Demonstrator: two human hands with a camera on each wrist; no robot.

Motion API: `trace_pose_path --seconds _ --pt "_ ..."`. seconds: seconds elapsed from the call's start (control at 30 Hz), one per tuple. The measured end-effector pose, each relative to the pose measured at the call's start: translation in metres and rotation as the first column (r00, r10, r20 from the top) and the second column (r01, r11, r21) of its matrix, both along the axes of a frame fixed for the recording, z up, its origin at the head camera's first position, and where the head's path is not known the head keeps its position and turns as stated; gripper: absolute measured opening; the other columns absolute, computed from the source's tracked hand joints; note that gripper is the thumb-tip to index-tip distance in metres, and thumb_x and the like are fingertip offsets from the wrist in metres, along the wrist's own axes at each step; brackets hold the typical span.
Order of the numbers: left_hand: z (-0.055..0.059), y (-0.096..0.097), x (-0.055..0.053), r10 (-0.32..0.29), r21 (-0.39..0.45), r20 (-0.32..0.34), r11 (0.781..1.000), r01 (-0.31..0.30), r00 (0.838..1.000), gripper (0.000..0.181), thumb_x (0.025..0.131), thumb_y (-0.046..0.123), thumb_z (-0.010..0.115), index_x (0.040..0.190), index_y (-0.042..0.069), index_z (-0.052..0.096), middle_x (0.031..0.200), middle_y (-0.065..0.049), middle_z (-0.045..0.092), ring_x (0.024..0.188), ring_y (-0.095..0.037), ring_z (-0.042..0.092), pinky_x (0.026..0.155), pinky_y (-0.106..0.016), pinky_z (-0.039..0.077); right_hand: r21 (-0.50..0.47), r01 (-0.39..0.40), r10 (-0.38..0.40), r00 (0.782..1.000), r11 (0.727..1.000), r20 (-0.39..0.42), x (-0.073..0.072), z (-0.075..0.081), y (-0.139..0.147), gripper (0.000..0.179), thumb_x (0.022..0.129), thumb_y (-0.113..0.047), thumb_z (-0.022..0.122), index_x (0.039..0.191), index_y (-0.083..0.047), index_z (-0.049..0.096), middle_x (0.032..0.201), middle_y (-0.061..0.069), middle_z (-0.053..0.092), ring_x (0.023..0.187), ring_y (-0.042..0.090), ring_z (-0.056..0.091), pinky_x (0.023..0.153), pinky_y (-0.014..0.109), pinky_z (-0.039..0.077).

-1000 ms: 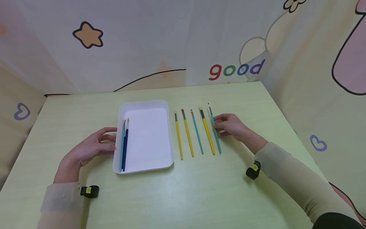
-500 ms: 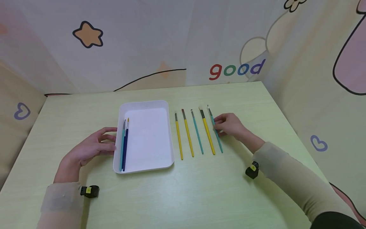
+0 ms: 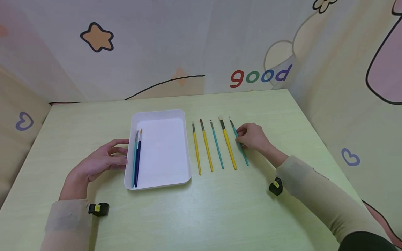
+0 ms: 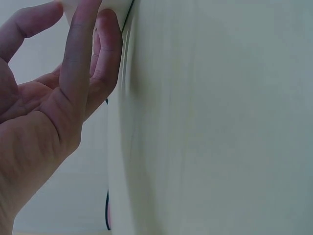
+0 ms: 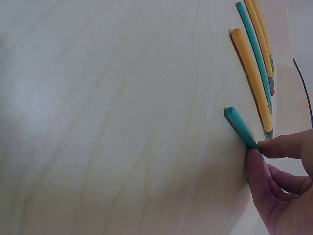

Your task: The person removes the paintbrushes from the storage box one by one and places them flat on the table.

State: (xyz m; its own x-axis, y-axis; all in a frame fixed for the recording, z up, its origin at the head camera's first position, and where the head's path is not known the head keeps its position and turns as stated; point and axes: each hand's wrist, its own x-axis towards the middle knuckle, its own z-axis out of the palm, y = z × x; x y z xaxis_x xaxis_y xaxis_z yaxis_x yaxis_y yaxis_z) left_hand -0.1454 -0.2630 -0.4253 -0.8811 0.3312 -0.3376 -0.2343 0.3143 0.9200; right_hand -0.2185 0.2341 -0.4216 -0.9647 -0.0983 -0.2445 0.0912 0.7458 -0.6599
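In the head view my right hand pinches a teal paintbrush at the right end of a row of brushes. The right wrist view shows thumb and index finger on its handle, which slants low over the table. My left hand touches the left wall of a white tray with its fingertips. A corner of that tray shows at the top of the left wrist view. Inside the tray, along its left side, lie a teal paintbrush and a dark blue paintbrush.
Between tray and right hand lie a thin yellow paintbrush, another yellow one, a shorter teal one and a thick yellow one. A printed cloth wall rises behind the table.
My right hand has shifted slightly; the pinched brush's handle end has swung right, away from the thick yellow brush, so it slants more. My left hand and the tray have stayed put.
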Motion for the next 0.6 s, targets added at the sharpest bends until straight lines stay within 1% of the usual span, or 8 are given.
trace_pose_path --seconds 0.3,0.6 --pt "0.0024 0.0010 0.0004 0.003 -0.008 0.004 1.000 -0.003 1.000 0.082 0.094 0.008 0.073 0.159 0.005 0.025 0.137 -0.027 0.045 0.106 -0.031 0.063 0.090 -0.033 0.058 0.009 0.003 -0.003 1.000 1.000 -0.005 0.0012 0.0002 -0.0003 0.033 0.095 -0.010 0.071 0.122 0.007 0.063 0.103 0.016 0.063 0.076 0.022 0.062 0.063 0.027 0.059" --pt "0.0023 0.0008 -0.0004 0.007 -0.008 0.013 1.000 -0.007 1.000 0.082 0.093 0.008 0.073 0.160 0.006 0.025 0.138 -0.027 0.044 0.106 -0.030 0.064 0.090 -0.033 0.058 0.020 0.003 -0.002 1.000 1.000 -0.015 0.0018 0.0033 0.0028 0.034 0.095 -0.011 0.071 0.122 0.007 0.062 0.104 0.017 0.062 0.072 0.022 0.063 0.064 0.028 0.059"
